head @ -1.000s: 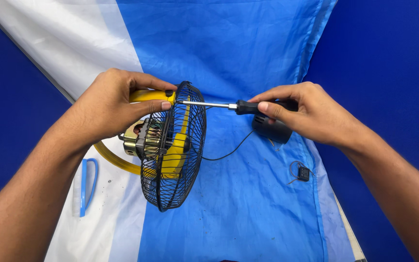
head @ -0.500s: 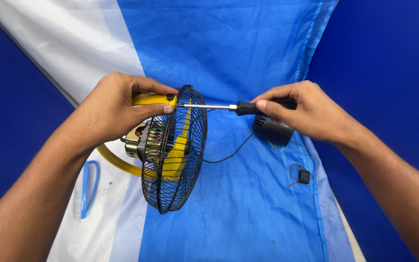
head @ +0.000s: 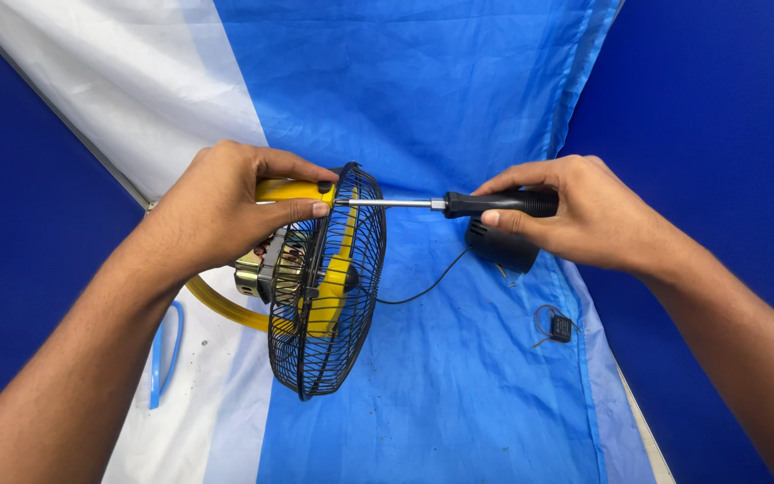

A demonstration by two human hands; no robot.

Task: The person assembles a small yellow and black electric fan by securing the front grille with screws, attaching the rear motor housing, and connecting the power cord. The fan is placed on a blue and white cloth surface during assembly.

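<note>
Your left hand (head: pixel 226 211) grips the small yellow fan (head: pixel 324 278) with its black wire cage; your right hand (head: pixel 575 215) is closed around the black-handled screwdriver (head: pixel 459 204).

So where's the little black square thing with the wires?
In the head view, the small black square part with thin wires lies on the blue cloth at lower right, below the right hand.

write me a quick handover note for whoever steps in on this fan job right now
Left hand: grips the yellow fan body behind the black wire grille, fan held on edge over the blue-and-white sheet.
Right hand: holds the black-handled screwdriver, shaft level, tip at the grille's top rim.
Black cylindrical part and small black wired component lie loose on the sheet.
Done: some parts appear removed.
Left: grille still on.
</note>
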